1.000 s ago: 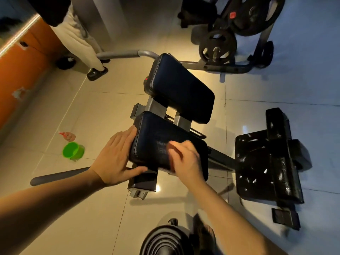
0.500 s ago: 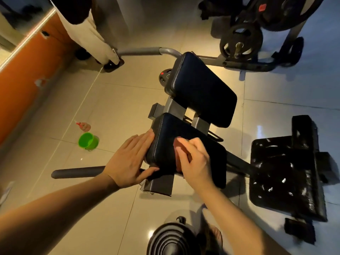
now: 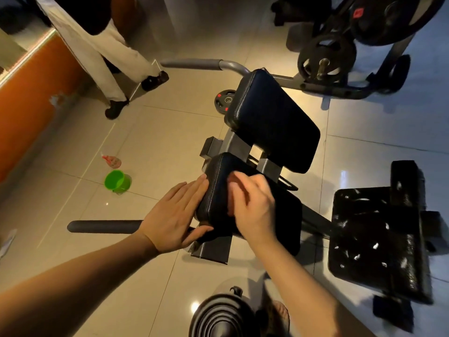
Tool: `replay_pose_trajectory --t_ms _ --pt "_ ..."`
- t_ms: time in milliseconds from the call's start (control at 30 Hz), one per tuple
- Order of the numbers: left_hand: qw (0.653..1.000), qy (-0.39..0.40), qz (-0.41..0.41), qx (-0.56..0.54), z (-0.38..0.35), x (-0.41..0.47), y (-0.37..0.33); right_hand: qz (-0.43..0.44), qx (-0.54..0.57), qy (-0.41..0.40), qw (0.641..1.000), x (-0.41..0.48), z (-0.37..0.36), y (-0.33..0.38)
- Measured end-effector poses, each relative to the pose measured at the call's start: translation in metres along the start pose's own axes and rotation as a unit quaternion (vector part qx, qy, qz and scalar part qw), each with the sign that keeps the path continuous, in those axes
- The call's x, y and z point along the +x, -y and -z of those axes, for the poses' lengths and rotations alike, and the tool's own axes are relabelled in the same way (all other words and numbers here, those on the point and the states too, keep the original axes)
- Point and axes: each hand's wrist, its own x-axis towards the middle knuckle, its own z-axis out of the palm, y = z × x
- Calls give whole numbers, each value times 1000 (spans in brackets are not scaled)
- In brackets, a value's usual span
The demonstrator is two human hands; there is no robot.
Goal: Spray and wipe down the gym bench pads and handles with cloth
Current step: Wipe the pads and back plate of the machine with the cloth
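Bench pad [image 3: 284,216] is braced endwise by the flat left hand [image 3: 175,215]; atop it, nearer its middle, the blurred right hand [image 3: 252,207] cannot be told as clenched or grasping.

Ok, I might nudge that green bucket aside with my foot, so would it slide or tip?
The green bucket looks like small thin plastic, so probably light. On the glossy floor tiles it would likely slide easily. It stands open end up, so a high push might tip it.

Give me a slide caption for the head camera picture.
Left hand braces the near bench pad, right hand on its top; green cup on the floor.
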Motion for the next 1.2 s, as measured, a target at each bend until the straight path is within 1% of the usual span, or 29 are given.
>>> replay_pose_trajectory --t_ms 67,133,167,200,233,300,333,400,433,467,500,533,600,667,700,733,767,833,900,967,1000,1033,1100,1133,1167,1200 --pt "1000 -5 -2 7 -1 0 0 -122 -18 -31 992 -6 17 -44" --pt "1000 -8 -3 12 -1 0 0 -238 -55 -49 968 -8 32 -77" --pt "1000 -8 -2 13 -2 -1 -1 -270 -61 -58 959 -6 35 -81" --pt "1000 -8 0 13 -3 -1 0 -280 -57 -66 956 -1 32 -75" --pt "1000 -6 1 13 -3 -2 0 -267 -48 -67 960 6 26 -61" --pt "1000 0 -1 16 -2 -1 0 -197 -19 -49 979 18 8 -18" --pt "1000 2 -2 19 -1 0 0 -148 0 -28 989 21 -1 6" --pt "1000 3 -1 22 0 0 -1 -13 6 13 1000 21 -11 38" --pt "1000 3 0 21 0 0 -1 43 -8 30 999 19 -12 41" --pt "1000 4 2 19 0 0 -1 73 -21 35 996 18 -11 33" --pt "1000 5 3 16 0 0 -1 59 -23 29 998 16 -7 18" --pt "1000 4 3 14 1 0 -1 14 -23 17 999 14 1 -1" --pt "1000 -7 0 9 0 0 -2 -112 -39 -10 993 5 21 -47" --pt "1000 -17 -2 8 -1 0 -2 -215 -56 -33 974 -1 36 -80" --pt "1000 -15 -1 8 -2 -1 -2 -244 -59 -42 967 -1 37 -83" --pt "1000 -12 0 10 -2 -1 -2 -249 -57 -48 966 1 33 -76" --pt "1000 -10 1 15 -2 -1 -1 -228 -52 -44 971 4 26 -61" --pt "1000 -7 -2 23 0 0 -2 -149 -26 -24 988 7 10 -16" --pt "1000 -7 -4 28 1 1 -2 -32 -1 21 999 2 2 18" --pt "1000 -5 -2 29 1 0 -2 81 -14 62 995 -9 4 17" --pt "1000 -4 -1 27 0 0 -2 98 -19 62 993 -14 9 1" --pt "1000 -3 -1 24 0 0 -2 61 -19 55 996 -20 17 -21" --pt "1000 -6 -1 25 0 0 -3 -99 -36 23 994 -29 36 -64" --pt "1000 -10 -1 27 0 0 -3 -184 -50 8 982 -32 43 -80" --pt "1000 -12 -1 29 0 0 -3 -246 -65 -4 967 -33 47 -87" --pt "999 -11 -2 30 -1 0 -3 -274 -70 -16 959 -32 45 -87"
